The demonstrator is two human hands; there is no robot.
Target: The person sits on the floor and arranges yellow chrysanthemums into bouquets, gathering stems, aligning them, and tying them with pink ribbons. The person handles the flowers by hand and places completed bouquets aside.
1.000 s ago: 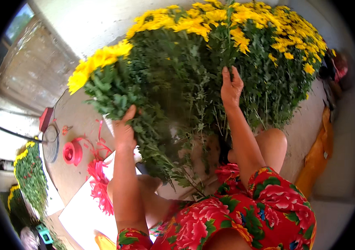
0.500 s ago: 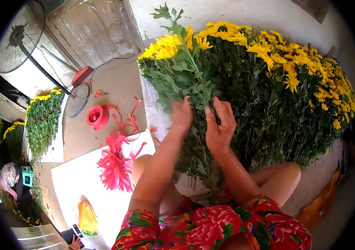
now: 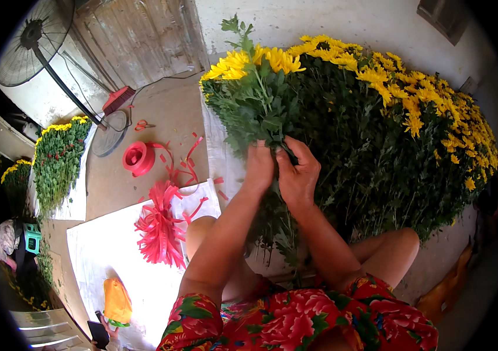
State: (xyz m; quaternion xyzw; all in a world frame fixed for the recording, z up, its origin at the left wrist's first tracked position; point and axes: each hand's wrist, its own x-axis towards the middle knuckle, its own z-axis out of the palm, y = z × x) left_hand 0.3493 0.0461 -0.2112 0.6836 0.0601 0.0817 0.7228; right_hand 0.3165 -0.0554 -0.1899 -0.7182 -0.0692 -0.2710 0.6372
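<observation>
Both my hands grip a bunch of yellow chrysanthemums [image 3: 260,96] by its leafy stems, just below the flower heads. My left hand [image 3: 260,167] is closed round the stems on the left side. Close beside it, my right hand [image 3: 299,175] pinches the same stems with thumb and fingers. One leafy shoot sticks up above the blooms. Lower stems hang down between my forearms toward my lap. A large heap of cut yellow chrysanthemums [image 3: 372,140] lies just right of the bunch, and its leaves merge with those I hold.
To my left, a pile of red ribbon strips [image 3: 163,228] lies on a white sheet [image 3: 103,245]. Beyond are a red ribbon roll [image 3: 138,158], scissors [image 3: 143,125] and a standing fan [image 3: 31,34]. More flowers [image 3: 62,161] lie far left. Another person's hand [image 3: 109,332] shows at lower left.
My right hand has come closer to my left, and both have shifted slightly down. The bunch's tall shoot leans less to the right. The whole view has turned a little.
</observation>
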